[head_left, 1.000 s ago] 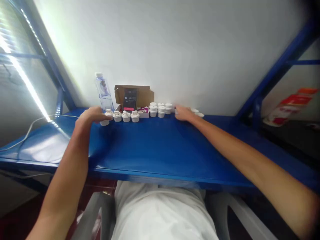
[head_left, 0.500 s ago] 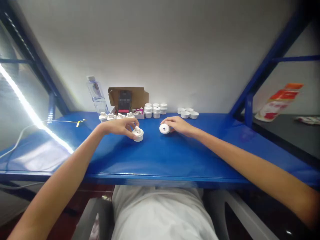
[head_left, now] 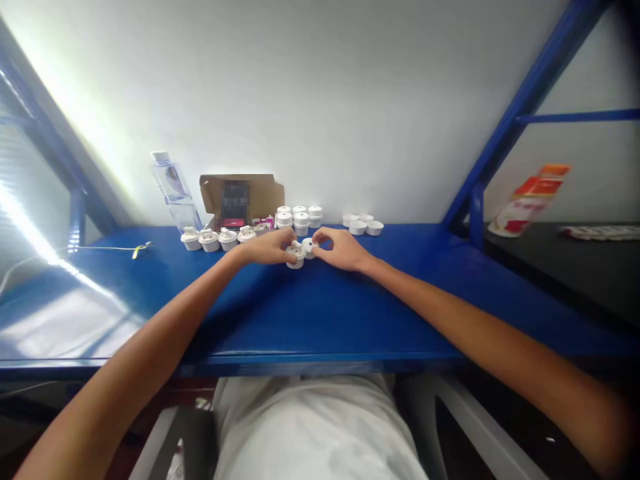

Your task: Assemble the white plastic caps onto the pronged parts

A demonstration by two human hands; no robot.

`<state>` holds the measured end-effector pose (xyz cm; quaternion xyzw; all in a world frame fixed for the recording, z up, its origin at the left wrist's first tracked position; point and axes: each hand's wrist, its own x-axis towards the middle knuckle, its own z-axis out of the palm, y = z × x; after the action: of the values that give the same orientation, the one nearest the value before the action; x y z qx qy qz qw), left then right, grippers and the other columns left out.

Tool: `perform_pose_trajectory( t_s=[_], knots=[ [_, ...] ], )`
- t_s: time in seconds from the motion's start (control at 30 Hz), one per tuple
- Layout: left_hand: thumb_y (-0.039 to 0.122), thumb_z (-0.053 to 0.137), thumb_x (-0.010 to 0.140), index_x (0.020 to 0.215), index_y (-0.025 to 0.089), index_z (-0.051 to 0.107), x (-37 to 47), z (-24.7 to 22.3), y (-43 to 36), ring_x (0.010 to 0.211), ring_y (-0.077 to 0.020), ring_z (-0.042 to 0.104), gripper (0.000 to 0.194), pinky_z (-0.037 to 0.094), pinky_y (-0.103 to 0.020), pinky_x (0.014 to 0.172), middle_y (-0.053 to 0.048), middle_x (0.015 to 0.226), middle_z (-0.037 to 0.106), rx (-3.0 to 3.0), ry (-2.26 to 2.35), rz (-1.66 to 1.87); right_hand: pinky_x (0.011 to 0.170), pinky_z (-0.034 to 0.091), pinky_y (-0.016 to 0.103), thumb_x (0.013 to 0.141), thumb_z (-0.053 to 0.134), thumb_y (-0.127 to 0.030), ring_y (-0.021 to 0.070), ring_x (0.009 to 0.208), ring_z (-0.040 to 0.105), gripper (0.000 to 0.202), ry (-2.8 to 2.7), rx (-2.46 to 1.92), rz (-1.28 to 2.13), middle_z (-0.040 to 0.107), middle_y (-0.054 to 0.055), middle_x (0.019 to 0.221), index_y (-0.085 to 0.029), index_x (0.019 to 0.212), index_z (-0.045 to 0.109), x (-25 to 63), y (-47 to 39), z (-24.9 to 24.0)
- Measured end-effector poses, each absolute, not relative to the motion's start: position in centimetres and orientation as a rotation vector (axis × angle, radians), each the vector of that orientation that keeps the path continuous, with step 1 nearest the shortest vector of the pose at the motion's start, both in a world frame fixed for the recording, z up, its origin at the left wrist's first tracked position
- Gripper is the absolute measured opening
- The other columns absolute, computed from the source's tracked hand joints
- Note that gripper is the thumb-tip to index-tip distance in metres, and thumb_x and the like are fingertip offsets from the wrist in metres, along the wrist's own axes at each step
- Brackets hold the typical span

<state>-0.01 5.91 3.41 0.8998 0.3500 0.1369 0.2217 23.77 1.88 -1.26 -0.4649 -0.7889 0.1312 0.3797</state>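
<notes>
My left hand [head_left: 269, 247] is closed on a small white round plastic base [head_left: 296, 263] with raised fittings on its top. My right hand [head_left: 343, 251] grips a white round cap [head_left: 309, 246] with a dark hole in its middle. Cap and base are close together just above the blue tabletop; whether they touch I cannot tell. Left of my left hand stands a row of several similar white bases [head_left: 209, 241] with fittings on top. Behind my hands are stacked white capped units [head_left: 301, 221]. Several plain white cups [head_left: 357, 227] sit to the right at the back.
A blue table [head_left: 320, 313] stands against a pale wall. At the back left are a clear water bottle [head_left: 175, 193] and an open cardboard box [head_left: 266, 193]. A thin white cable [head_left: 105, 248] lies at left. An orange-capped bottle [head_left: 527, 200] stands on a dark surface at right.
My two hands have come together and moved slightly away from me, bringing the white cap beside the base. The camera view has turned a little to the right.
</notes>
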Motion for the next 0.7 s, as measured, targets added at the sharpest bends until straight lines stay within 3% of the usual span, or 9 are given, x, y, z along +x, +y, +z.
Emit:
perform_pose_trajectory(
  t_s=[0.2, 0.33, 0.47, 0.57, 0.7],
  knots=[
    [0.048, 0.078, 0.069, 0.113, 0.018, 0.058, -0.4, 1.7, 5.3, 0.1, -0.0263, 0.065, 0.056, 0.052, -0.037, 0.087, -0.009, 0.111, 0.069, 2.44, 0.887, 0.54, 0.084, 0.052, 0.036, 0.081, 0.073, -0.037, 0.024, 0.089, 0.067, 0.024, -2.041, -1.231, 0.301, 0.073, 0.005, 0.096, -0.022, 0.097, 0.063, 23.7, 1.5, -0.9],
    [0.051, 0.08, 0.069, 0.11, 0.018, 0.058, 0.0, 1.2, 5.0, 0.098, -0.0252, 0.066, 0.056, 0.052, -0.036, 0.085, -0.009, 0.111, 0.069, 2.423, 0.907, 0.612, 0.085, 0.053, 0.036, 0.084, 0.071, -0.039, 0.0245, 0.095, 0.067, 0.031, -1.802, -1.1, 0.258, 0.073, 0.007, 0.104, -0.023, 0.11, 0.064, 23.5, 0.8, -0.1],
    [0.046, 0.081, 0.07, 0.117, 0.019, 0.053, 0.5, 0.6, 4.8, 0.09, -0.023, 0.068, 0.06, 0.052, -0.034, 0.079, -0.006, 0.101, 0.071, 2.364, 0.83, 0.634, 0.089, 0.052, 0.036, 0.086, 0.07, -0.036, 0.0239, 0.1, 0.068, 0.029, -1.95, -0.934, 0.367, 0.073, 0.005, 0.113, -0.024, 0.113, 0.068, 22.7, -0.3, 0.3],
    [0.041, 0.081, 0.072, 0.12, 0.019, 0.051, 0.6, 0.6, 4.6, 0.084, -0.0213, 0.068, 0.06, 0.051, -0.033, 0.076, -0.004, 0.096, 0.073, 2.307, 0.793, 0.649, 0.088, 0.053, 0.036, 0.087, 0.069, -0.037, 0.0228, 0.095, 0.069, 0.027, -2.046, -0.959, 0.431, 0.074, 0.004, 0.11, -0.024, 0.111, 0.069, 22.4, -0.7, 0.0],
    [0.033, 0.087, 0.064, 0.118, 0.019, 0.053, 0.7, 1.4, 4.2, 0.087, -0.0218, 0.069, 0.065, 0.05, -0.033, 0.078, -0.003, 0.093, 0.074, 2.2, 0.768, 0.702, 0.087, 0.056, 0.038, 0.082, 0.075, -0.042, 0.0229, 0.092, 0.069, 0.03, -1.931, -0.966, 0.487, 0.073, 0.004, 0.103, -0.022, 0.102, 0.064, 23.0, -0.1, -0.7]
  ],
)
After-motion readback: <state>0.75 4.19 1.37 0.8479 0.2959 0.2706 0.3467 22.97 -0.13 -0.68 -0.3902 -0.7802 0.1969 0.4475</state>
